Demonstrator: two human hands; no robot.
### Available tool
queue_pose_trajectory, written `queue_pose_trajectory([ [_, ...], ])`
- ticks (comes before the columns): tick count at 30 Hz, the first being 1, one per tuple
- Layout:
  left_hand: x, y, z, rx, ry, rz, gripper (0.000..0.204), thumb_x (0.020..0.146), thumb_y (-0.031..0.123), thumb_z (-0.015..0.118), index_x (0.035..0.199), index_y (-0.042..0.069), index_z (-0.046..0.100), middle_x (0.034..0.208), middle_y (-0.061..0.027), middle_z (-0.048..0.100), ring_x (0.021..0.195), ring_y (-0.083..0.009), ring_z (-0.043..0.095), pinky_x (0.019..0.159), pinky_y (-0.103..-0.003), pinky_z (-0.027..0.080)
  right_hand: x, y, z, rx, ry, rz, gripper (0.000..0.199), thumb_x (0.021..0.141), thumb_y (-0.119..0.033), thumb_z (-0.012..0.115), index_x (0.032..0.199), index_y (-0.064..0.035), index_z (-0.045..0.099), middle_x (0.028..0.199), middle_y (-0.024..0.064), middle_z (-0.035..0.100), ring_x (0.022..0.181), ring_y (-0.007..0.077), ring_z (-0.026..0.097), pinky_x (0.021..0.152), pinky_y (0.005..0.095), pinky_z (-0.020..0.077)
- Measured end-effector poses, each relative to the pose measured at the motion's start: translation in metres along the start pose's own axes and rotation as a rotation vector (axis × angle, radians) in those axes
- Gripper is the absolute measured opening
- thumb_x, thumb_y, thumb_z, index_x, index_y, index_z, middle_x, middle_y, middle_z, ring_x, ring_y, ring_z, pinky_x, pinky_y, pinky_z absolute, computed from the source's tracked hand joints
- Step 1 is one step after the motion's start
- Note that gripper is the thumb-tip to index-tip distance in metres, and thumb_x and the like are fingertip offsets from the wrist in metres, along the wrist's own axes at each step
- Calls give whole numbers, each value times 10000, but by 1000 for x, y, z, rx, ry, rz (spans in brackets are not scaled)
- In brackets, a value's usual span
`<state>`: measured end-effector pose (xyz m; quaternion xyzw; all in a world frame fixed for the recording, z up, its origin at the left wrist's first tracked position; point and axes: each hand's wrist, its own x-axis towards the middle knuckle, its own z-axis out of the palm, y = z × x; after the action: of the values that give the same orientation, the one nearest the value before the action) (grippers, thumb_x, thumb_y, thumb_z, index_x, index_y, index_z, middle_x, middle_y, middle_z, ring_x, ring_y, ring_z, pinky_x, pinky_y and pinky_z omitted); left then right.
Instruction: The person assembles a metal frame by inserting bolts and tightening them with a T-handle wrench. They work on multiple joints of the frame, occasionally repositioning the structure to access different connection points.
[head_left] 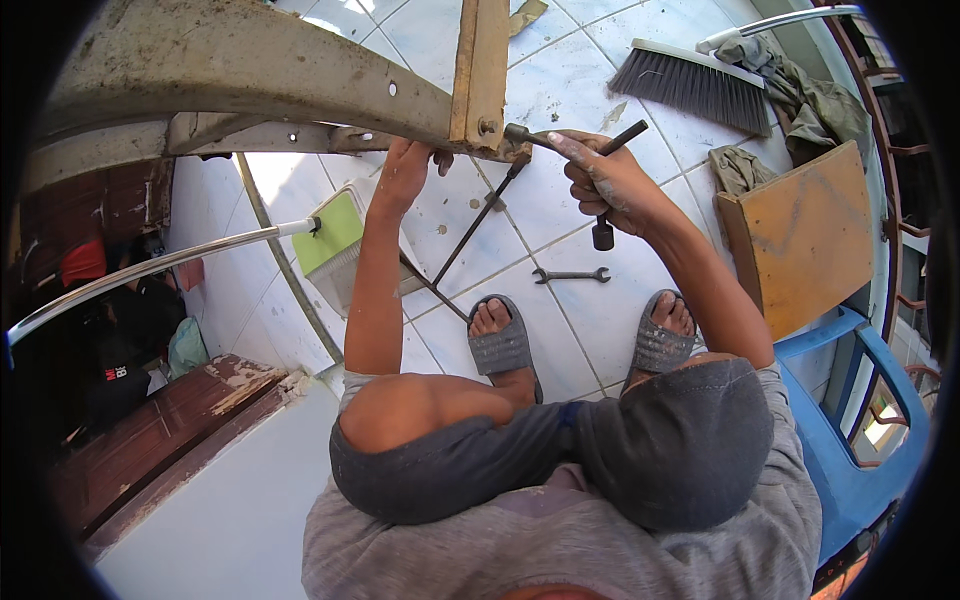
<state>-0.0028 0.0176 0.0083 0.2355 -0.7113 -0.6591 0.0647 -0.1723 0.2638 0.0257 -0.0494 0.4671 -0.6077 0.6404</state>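
My right hand (610,185) is wrapped round a dark three-armed socket wrench (603,236). One arm of it points left, its socket close to a bolt (487,127) on the end of a wooden board (478,75). The board lies against a worn, pale metal beam (270,75). Under the beam's lower edge, my left hand (402,180) reaches up with curled fingers, partly hidden; what they grip cannot be made out. A second three-armed wrench (465,240) stands tilted below the beam's end. An open-ended spanner (572,276) lies on the floor between my sandalled feet.
A green and white dustpan (335,235) with a long metal handle rests at the left. Far right are a dark-bristled broom (690,85) and bundled cloth (800,90). A wooden panel (805,240) and a blue plastic chair (850,410) stand along my right side. White tiles cover the floor.
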Motion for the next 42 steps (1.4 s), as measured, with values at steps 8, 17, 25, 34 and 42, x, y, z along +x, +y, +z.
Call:
queue_pose_trajectory([
  [8,5,-6,2,297,128,-49,286,1021,224,438,884,25,592,636,-8,502,531,-84,440,474,-262,339,7,-20,6,138,45,73,164,1029,-268,568,1041,-109,527,600,-120,255,467,5,213,362,183,159],
  [17,-4,-4,1,243,78,19,400,1084,354,336,950,53,562,841,-9,534,747,-117,448,670,-274,402,12,-7,2,339,-71,205,290,1014,-250,584,1238,-71,545,606,-107,262,474,30,231,381,200,181],
  [25,-4,-3,-6,219,81,-149,364,1052,326,402,1049,35,621,884,-29,566,756,-130,498,704,-291,409,13,-19,0,-1721,100,-895,308,904,-164,605,1202,-241,608,589,9,560,562,198,638,479,358,454],
  [34,0,-7,-6,-124,-67,-162,290,1040,288,441,941,63,594,738,-22,528,609,-107,466,559,-268,365,5,19,-17,-832,31,-895,278,951,-130,618,1226,-172,633,813,64,707,566,257,624,539,357,481],
  [42,-3,-49,-30,278,112,120,354,1054,362,425,907,62,545,677,19,456,600,-85,422,529,-265,328,2,-8,10,311,-183,152,340,1043,-283,528,1327,-97,538,608,-90,234,483,30,238,406,202,200],
])
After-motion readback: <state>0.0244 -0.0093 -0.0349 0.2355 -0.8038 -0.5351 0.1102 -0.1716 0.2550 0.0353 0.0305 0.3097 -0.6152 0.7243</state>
